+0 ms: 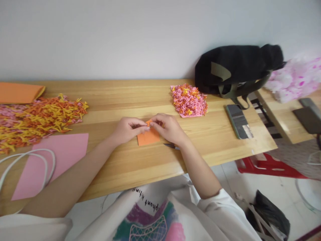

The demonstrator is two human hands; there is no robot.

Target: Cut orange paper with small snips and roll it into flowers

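A small orange paper (147, 137) lies on the wooden table (140, 100) in front of me. My left hand (127, 129) pinches its top edge from the left with fingers closed. My right hand (169, 129) pinches the same edge from the right, fingertips almost touching those of the left. A dark tool (171, 146), perhaps scissors, peeks out under my right wrist.
A heap of orange, yellow and pink paper bits (37, 117) lies at left, with a pink sheet (50, 160), white cord (27, 160) and orange sheets (18, 92). A smaller pile on pink paper (189, 100), a phone (238, 121) and black backpack (235, 68) sit at right.
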